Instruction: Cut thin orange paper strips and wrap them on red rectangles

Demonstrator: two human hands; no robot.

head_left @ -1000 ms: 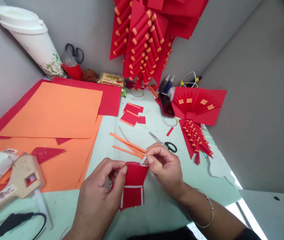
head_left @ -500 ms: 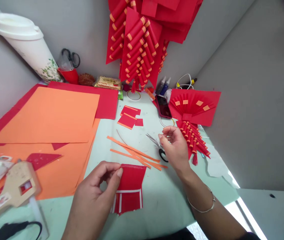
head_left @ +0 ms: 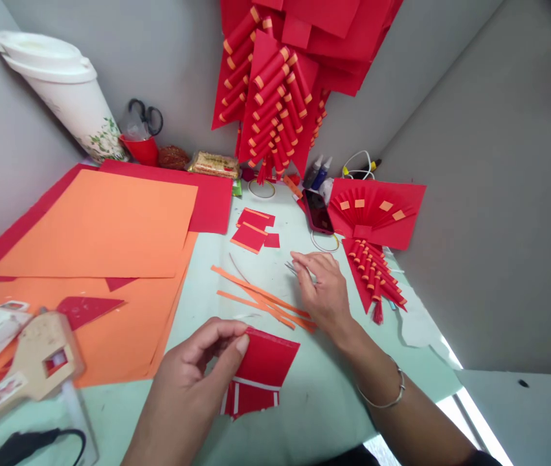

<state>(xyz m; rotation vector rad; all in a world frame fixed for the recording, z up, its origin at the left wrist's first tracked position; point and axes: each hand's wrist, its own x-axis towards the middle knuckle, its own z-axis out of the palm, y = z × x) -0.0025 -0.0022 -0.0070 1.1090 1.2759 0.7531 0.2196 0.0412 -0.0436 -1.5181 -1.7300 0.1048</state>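
Note:
My left hand [head_left: 192, 375] pinches a red paper piece [head_left: 268, 359] by its upper left corner. White strips, like double-sided tape, line the lower part of that piece, and its bottom edge is uneven. My right hand [head_left: 324, 288] is above the table, fingers curled toward the thumb. What lies between its fingertips, if anything, is hidden. Just at its fingertips show the blade tips of the scissors [head_left: 291, 266]; their handles are covered by the hand. Thin orange paper strips [head_left: 256, 296] lie crossed between the hands. A pale thin curl [head_left: 248, 316] rests beside them.
Small red cards [head_left: 250, 236] lie farther back, near a phone [head_left: 318, 210]. Large orange sheets [head_left: 95, 226] and a glue gun [head_left: 44, 349] occupy the left side. Firecracker decorations [head_left: 377, 275] and a red fan [head_left: 377, 207] are at right; more red pieces hang on the wall.
My right hand has moved left and lowered over the scissors, covering their handles. The red paper piece in my left hand has shifted slightly right and tilted. A pale curl now shows by the strips.

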